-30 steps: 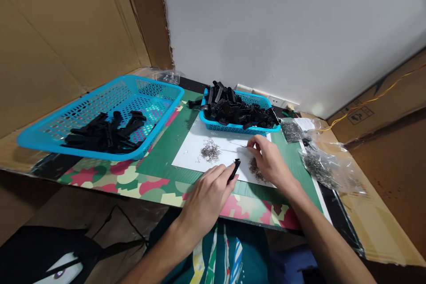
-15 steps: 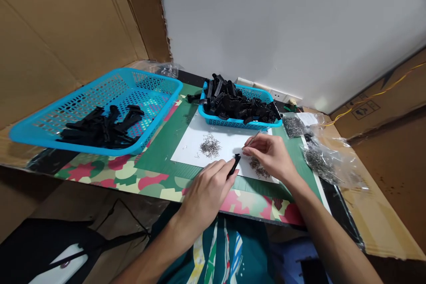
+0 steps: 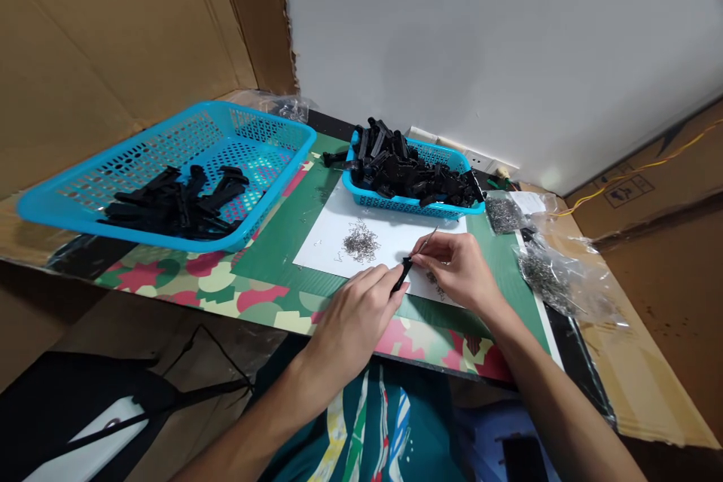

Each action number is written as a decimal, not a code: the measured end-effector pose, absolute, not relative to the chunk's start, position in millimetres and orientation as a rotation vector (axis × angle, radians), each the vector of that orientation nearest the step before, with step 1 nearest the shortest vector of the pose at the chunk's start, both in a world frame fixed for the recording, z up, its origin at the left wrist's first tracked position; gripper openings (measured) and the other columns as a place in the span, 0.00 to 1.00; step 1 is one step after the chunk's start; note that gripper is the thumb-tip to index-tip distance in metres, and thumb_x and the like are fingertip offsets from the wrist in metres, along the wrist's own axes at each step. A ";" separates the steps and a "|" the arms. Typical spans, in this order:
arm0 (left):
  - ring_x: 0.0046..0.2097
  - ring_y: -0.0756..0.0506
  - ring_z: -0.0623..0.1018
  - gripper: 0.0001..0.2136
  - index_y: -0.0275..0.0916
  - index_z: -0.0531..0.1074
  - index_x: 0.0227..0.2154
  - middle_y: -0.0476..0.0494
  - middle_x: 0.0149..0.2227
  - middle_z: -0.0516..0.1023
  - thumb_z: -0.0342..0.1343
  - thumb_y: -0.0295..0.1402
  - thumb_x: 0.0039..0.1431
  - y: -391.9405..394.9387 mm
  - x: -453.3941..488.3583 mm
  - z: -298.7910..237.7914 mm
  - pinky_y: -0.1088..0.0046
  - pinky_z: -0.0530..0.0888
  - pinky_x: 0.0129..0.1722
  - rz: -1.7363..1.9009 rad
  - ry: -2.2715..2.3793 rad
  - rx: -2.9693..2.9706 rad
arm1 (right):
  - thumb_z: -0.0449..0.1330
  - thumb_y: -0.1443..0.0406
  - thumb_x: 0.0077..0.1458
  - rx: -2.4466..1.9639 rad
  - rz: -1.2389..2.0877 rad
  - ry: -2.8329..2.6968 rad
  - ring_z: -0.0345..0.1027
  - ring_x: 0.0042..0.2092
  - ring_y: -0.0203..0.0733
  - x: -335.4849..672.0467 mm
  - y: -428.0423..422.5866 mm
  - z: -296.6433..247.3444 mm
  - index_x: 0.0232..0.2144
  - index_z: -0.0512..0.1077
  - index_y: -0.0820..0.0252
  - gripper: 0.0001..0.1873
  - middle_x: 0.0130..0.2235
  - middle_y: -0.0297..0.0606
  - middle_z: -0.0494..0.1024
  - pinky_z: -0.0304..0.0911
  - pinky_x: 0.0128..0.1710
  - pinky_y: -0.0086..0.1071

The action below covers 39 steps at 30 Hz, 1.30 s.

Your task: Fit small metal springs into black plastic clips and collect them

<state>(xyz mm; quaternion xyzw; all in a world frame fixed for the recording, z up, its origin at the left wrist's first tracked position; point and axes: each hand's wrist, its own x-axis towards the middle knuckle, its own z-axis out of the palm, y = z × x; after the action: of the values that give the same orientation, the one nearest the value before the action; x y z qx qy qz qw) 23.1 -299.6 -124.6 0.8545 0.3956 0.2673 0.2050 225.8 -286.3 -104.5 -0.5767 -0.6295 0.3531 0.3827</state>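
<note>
My left hand (image 3: 361, 309) is closed around a narrow black plastic part (image 3: 402, 276), whose notched far end sticks out past the fingers. Pinched in my right hand (image 3: 460, 267) is a thin metal tool (image 3: 430, 238), its upper end pointing up and away. The right fingertips meet the far end of the black part, and whatever small piece may be there is too small to make out. On a white sheet (image 3: 316, 245) lies a pile of small bent wire springs (image 3: 361, 241). A second pile (image 3: 436, 286) is partly hidden under my right hand.
Behind the sheet, a small blue basket (image 3: 415, 207) is heaped with black parts (image 3: 389, 162). At left stands a larger blue basket (image 3: 271, 199) holding several black parts (image 3: 181, 203). Plastic bags of metal pieces (image 3: 545, 275) lie at right. Cardboard (image 3: 649, 301) and a wall (image 3: 452, 38) enclose the table.
My right hand has moved slightly down and left, bringing its fingertips from just above the black part to its far end. My left hand keeps hold of the part. The view has shifted slightly.
</note>
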 end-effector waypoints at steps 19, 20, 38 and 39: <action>0.34 0.49 0.74 0.10 0.42 0.76 0.50 0.47 0.40 0.79 0.52 0.37 0.74 -277.2 -15.6 -111.3 0.74 0.71 0.35 1.344 1.206 1.694 | 0.60 0.68 0.69 -1.746 0.173 -2.354 0.72 0.46 0.54 225.3 -272.0 -95.1 0.55 0.76 0.59 0.14 0.45 0.46 0.81 0.63 0.44 0.41; 0.33 0.49 0.73 0.10 0.42 0.77 0.49 0.48 0.39 0.78 0.51 0.37 0.75 -276.3 -16.5 -111.8 0.74 0.70 0.34 1.336 1.198 1.687 | 0.61 0.67 0.69 -1.734 0.142 -2.362 0.71 0.46 0.54 222.0 -270.8 -94.1 0.54 0.77 0.59 0.13 0.45 0.46 0.81 0.63 0.44 0.42; 0.33 0.50 0.72 0.07 0.43 0.66 0.46 0.48 0.41 0.71 0.51 0.39 0.74 -267.8 -14.4 -124.0 0.76 0.71 0.32 1.259 1.105 1.551 | 0.62 0.70 0.68 -1.545 0.256 -2.279 0.70 0.42 0.44 184.5 -245.3 -106.6 0.39 0.79 0.59 0.06 0.40 0.39 0.80 0.58 0.42 0.35; 0.35 0.50 0.73 0.06 0.43 0.67 0.46 0.47 0.42 0.72 0.52 0.38 0.73 -267.6 -14.1 -123.7 0.76 0.72 0.34 1.257 1.109 1.572 | 0.62 0.70 0.68 -1.558 0.256 -2.268 0.70 0.42 0.44 184.7 -245.2 -107.2 0.39 0.78 0.59 0.06 0.40 0.39 0.80 0.58 0.42 0.35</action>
<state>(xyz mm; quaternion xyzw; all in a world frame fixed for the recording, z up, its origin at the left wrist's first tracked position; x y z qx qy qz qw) -14.1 -267.6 -123.7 0.6242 0.4402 0.4989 0.4095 184.7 -245.2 -107.2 -0.5536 -0.8061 0.0910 0.1882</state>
